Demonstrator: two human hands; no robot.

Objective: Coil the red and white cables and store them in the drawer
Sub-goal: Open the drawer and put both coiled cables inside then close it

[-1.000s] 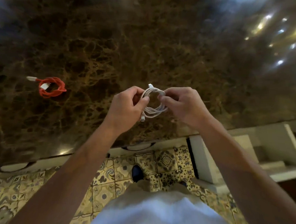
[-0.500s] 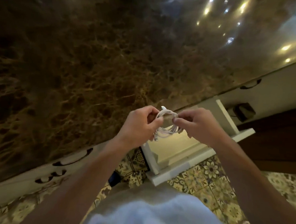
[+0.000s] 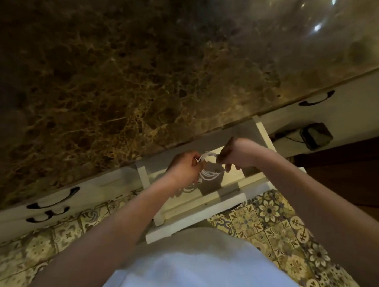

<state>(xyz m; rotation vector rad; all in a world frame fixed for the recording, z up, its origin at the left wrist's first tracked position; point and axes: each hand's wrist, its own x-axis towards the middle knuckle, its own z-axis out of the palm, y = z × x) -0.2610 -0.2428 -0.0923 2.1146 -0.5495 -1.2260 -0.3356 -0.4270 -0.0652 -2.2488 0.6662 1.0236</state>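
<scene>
Both hands, the left hand (image 3: pixel 184 165) and right hand (image 3: pixel 239 154), grip the coiled white cable (image 3: pixel 208 166) above the open drawer (image 3: pixel 192 225).

— What is the person at the counter wearing?
— A plain white top (image 3: pixel 209 268), loose over the front. Both forearms are bare to above the elbow; no sleeve reaches them.
— Anything on the left hand (image 3: pixel 183 166) or right hand (image 3: pixel 239 154)?
— No gloves visible on either.
</scene>
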